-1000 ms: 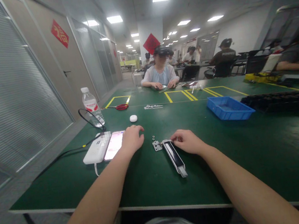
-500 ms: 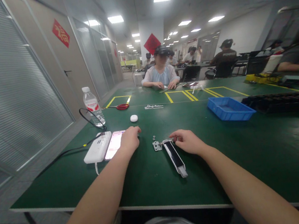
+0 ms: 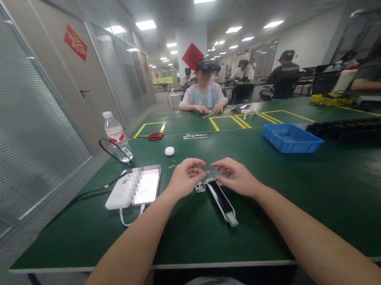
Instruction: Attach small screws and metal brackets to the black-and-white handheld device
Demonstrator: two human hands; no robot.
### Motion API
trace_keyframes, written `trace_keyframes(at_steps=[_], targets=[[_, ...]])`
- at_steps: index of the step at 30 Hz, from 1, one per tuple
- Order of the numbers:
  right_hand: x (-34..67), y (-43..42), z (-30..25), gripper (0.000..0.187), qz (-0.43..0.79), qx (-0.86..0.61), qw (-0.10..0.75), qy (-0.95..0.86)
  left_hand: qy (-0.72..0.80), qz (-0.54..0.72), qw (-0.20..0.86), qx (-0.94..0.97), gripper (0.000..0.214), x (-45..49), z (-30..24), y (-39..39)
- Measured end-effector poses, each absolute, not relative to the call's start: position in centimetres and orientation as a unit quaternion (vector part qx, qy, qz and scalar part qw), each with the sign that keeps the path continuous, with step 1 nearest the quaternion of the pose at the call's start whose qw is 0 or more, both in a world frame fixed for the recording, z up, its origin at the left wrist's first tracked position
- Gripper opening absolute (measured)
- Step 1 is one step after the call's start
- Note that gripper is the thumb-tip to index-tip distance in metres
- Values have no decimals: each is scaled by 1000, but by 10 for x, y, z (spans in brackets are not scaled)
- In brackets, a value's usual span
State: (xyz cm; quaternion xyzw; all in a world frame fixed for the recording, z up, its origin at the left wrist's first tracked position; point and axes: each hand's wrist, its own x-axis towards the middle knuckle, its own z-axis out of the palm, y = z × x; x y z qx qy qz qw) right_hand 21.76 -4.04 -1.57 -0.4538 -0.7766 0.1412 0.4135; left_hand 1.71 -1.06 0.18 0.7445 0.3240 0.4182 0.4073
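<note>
A long black and silver metal bar (image 3: 222, 201) lies on the green table (image 3: 191, 238) in front of me, with a small silver bracket (image 3: 200, 188) at its far end. My left hand (image 3: 185, 178) hovers just above the bracket, fingertips pinched together. My right hand (image 3: 236, 174) is over the bar's far end, fingers curled in a pinch towards the left hand. Between the two sets of fingertips shows a tiny grey metal piece (image 3: 206, 173); which hand grips it is unclear. A few small washers (image 3: 171, 166) lie to the left.
A lit phone (image 3: 146, 186) and white power bank (image 3: 117, 197) with cable lie to the left. Behind them are a water bottle (image 3: 116, 136), white puck (image 3: 169, 151) and red scissors (image 3: 155, 136). A blue tray (image 3: 291, 137) and black tray (image 3: 361, 127) sit right. A person (image 3: 205, 96) sits opposite.
My left hand has left the spot beside the phone and moved right to meet my right hand above the bracket. My right hand has lifted slightly off the bar's end.
</note>
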Motion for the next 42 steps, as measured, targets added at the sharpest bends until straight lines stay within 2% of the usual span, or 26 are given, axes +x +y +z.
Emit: trace_keyframes(at_steps=[4, 8, 10, 14, 16, 19, 23, 30, 42], targets=[[212, -46, -10, 16, 133, -422, 425, -790, 309, 408, 487, 707, 29, 18, 3, -15], [213, -46, -6, 9, 129, -418, 449, -779, 296, 413, 476, 718, 29, 18, 5, -16], [216, -44, -5, 9, 126, -428, 461, -767, 309, 412, 410, 753, 26, 15, 5, -13], [227, -37, -9, 9, 120, -457, 509, -719, 367, 345, 195, 841, 18, 6, 3, -4], [233, -33, -13, 10, 132, -482, 520, -693, 382, 287, 151, 865, 14, 1, 2, -2], [242, -27, -19, 12, 161, -533, 486, -674, 391, 214, 121, 887, 11, -1, 4, -3], [249, -23, -23, 15, 197, -576, 437, -663, 398, 163, 107, 897, 15, 0, 11, -10], [244, -25, -18, 13, 293, -530, 489, -627, 401, 126, 99, 902, 16, 3, 17, -15], [235, -27, -20, 23, 425, -571, 460, -530, 389, 126, 88, 908, 17, 5, 15, -16]])
